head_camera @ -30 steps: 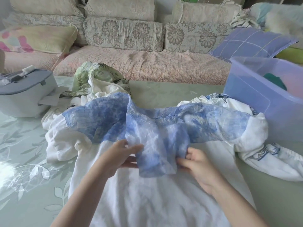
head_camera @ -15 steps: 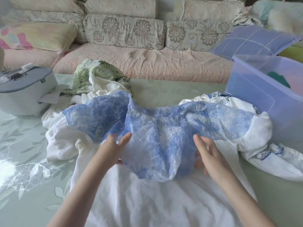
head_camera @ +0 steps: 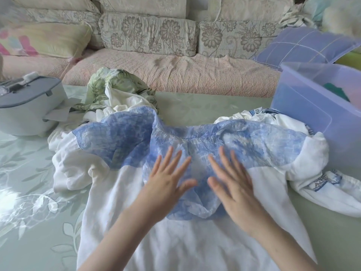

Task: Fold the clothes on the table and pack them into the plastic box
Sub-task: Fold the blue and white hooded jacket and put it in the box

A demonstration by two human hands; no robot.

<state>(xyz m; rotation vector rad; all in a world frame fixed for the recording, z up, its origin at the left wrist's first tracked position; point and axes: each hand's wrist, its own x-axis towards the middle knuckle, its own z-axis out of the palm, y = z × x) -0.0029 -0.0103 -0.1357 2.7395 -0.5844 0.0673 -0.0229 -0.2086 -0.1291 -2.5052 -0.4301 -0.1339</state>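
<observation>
The white garment (head_camera: 175, 241) lies spread on the bench (head_camera: 29, 192), its body running off the near edge of view. Open bench shows to the left of it, in a strip along the far side below the sofa (head_camera: 166, 71), and at the near right corner. A crumpled white piece with blue trim (head_camera: 322, 184) crowds the right side, touching the garment's sleeve. A green leaf-print piece (head_camera: 117, 83) is heaped behind the left shoulder.

The plastic box (head_camera: 304, 106) stands at the bench's far right, open-topped, just beside the right sleeve. Something dark green (head_camera: 336, 90) lies inside; the rest is blurred through the wall. A grey-lidded case (head_camera: 25, 106) sits closed at far left.

The left hand (head_camera: 166, 182) and right hand (head_camera: 232, 188) press flat on the garment's sheer blue ruffle (head_camera: 121, 141), fingers (head_camera: 166, 157) straight and spread wide, gripping nothing. The ruffle is thin, crinkled and mottled blue; the body is soft white cloth. The bench top is glossy pale green with a leaf pattern.
</observation>
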